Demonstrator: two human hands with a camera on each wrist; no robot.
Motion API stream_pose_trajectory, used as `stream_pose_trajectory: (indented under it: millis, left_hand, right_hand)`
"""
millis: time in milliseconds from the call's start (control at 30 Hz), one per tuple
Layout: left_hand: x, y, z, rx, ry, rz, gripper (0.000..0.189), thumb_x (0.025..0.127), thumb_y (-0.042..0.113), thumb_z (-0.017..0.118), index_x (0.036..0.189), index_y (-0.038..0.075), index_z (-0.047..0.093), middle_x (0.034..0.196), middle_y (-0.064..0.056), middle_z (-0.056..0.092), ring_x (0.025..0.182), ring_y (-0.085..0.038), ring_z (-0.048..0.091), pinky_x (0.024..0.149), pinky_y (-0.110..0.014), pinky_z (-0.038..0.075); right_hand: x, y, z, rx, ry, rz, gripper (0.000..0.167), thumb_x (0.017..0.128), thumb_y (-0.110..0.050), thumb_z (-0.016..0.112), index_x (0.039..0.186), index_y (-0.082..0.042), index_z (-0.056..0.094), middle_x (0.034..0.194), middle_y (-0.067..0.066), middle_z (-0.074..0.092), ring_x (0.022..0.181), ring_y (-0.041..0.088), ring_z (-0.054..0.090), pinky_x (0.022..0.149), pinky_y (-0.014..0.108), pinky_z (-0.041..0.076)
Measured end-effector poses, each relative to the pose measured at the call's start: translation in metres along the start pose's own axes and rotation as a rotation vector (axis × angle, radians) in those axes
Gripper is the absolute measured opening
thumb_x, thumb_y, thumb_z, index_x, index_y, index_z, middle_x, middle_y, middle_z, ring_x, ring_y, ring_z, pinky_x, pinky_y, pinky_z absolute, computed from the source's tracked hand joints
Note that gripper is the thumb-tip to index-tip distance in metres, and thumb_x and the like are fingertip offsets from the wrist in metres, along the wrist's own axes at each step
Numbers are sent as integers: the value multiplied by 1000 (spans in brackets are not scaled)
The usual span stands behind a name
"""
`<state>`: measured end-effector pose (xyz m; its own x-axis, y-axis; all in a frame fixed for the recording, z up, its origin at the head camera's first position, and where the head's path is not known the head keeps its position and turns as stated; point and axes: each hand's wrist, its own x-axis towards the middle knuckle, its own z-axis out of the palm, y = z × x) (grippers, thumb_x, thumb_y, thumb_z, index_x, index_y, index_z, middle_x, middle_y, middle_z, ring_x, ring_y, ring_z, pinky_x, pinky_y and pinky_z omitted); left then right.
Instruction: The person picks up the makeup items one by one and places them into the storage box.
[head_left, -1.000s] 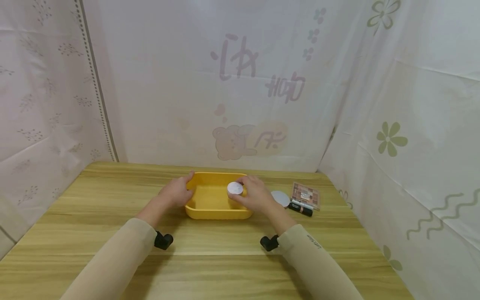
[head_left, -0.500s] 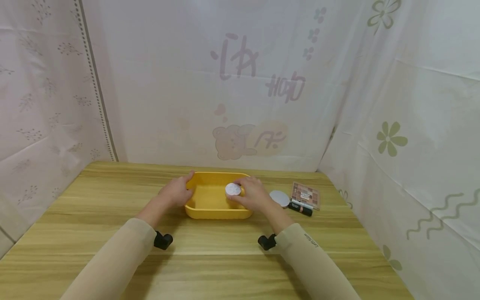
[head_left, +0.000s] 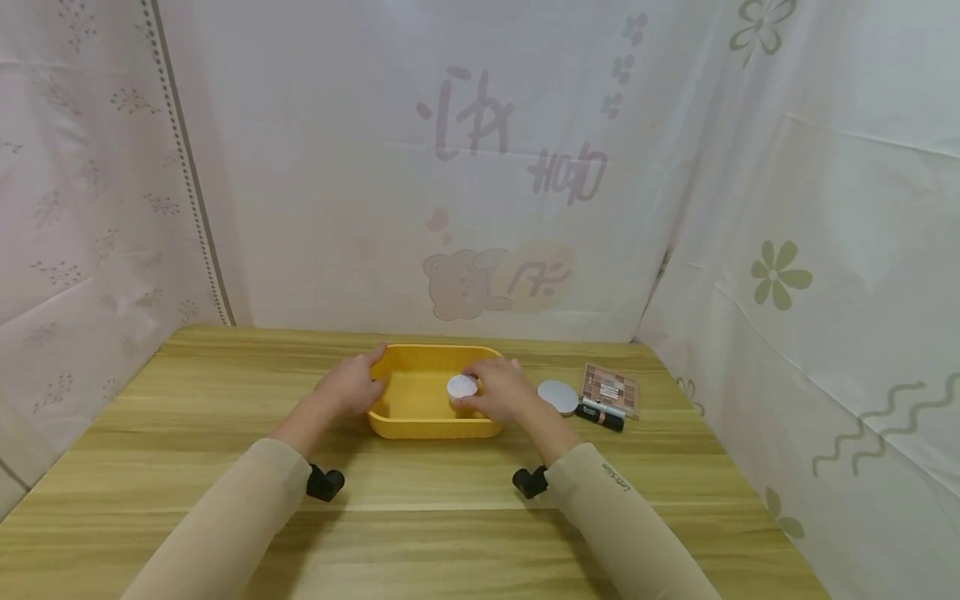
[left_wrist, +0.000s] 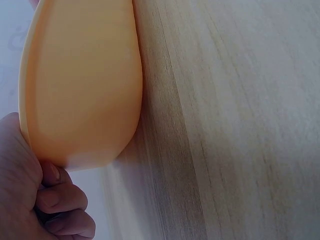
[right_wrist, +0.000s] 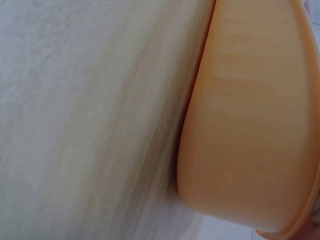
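A yellow plastic basket (head_left: pixel 435 428) stands on the wooden table in the head view. My left hand (head_left: pixel 348 386) grips its left end; the left wrist view shows curled fingers (left_wrist: pixel 62 197) at the rim, beside the outer wall. Between the thumb and fingers of my right hand (head_left: pixel 504 390) is a small round container with a white top (head_left: pixel 462 386), held inside the basket's right part. Whether it touches the basket floor I cannot tell. In the right wrist view the basket's outer wall (right_wrist: pixel 250 120) fills the right side, hiding nearly all of that hand.
Right of the basket lie a round pale disc-shaped case (head_left: pixel 557 397), an eyeshadow palette (head_left: pixel 611 388), a silver tube (head_left: pixel 606 407) and a black tube (head_left: pixel 600 417), close together. Patterned white curtains (head_left: pixel 337 208) hang behind and on both sides of the table.
My right hand has moved slightly left and down into the basket with the white-topped container. My left hand has stayed on the basket's left end.
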<state>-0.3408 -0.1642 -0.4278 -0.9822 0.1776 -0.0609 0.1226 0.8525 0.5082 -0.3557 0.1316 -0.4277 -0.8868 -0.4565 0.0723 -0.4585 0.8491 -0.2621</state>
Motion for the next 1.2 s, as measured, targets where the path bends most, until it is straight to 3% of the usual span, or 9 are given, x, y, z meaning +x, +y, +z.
stream_pose_trajectory:
  millis: [233, 600, 867, 1200]
  left_hand:
    - [1, 0, 1, -12, -13, -10, 74, 111, 24, 54, 177, 16, 22, 161, -31, 54, 53, -15, 36, 57, -34, 43]
    - [1, -1, 2, -14, -9, 2, 74, 111, 24, 55, 177, 14, 22, 158, -31, 57, 54, -16, 37, 59, -35, 44]
    - [-1, 0, 1, 21, 8, 7, 72, 111, 24, 53, 176, 12, 25, 167, -28, 47, 80, -27, 57, 79, -43, 50]
    - [0, 0, 2, 3, -3, 7, 73, 111, 24, 54, 177, 13, 23, 166, -29, 48, 63, -21, 45, 67, -37, 45]
  right_hand:
    - [0, -2, -1, -34, -24, 10, 57, 96, -50, 84, 140, -16, 73, 135, 2, 76, 121, 27, 65, 103, 48, 37]
    - [-2, -8, -3, -134, -61, 30, 58, 96, -52, 83, 142, -17, 72, 141, 5, 75, 128, 31, 65, 102, 49, 36]
    - [-2, -12, -2, -179, -81, 42, 59, 98, -50, 81, 146, -18, 71, 147, 6, 72, 131, 31, 64, 100, 49, 35]
    - [-5, -13, -3, -188, -69, 35, 58, 98, -49, 80, 146, -18, 71, 147, 5, 73, 129, 31, 65, 97, 49, 36]
